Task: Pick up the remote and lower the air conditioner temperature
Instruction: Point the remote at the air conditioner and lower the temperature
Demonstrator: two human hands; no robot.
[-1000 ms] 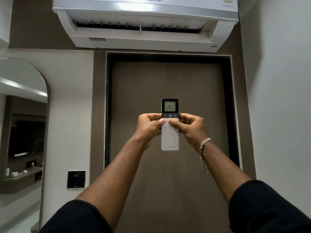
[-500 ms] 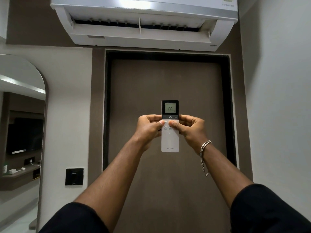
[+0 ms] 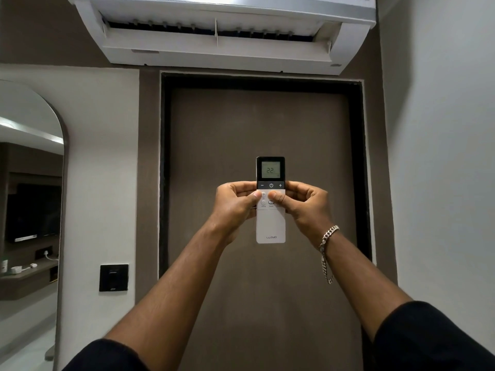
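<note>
I hold a slim white remote [image 3: 270,228] upright at arm's length, in front of a brown door. Its dark top has a lit display reading 22, above a row with minus, power and plus keys. My left hand [image 3: 235,207] grips its left edge, thumb lying on the white buttons below the minus key. My right hand [image 3: 302,207] grips the right edge, thumb also on the white buttons. A white wall air conditioner [image 3: 222,36] hangs overhead with its flap open.
The brown door [image 3: 262,124] in a dark frame fills the middle. An arched mirror [image 3: 29,199] stands at the left, a black switch plate [image 3: 113,277] beside it. A white wall [image 3: 442,156] closes the right side. A chain bracelet [image 3: 328,250] hangs on my right wrist.
The view has tipped down a little, so the air conditioner sits higher in frame. Both hands keep the same hold on the remote; the display still reads 22.
</note>
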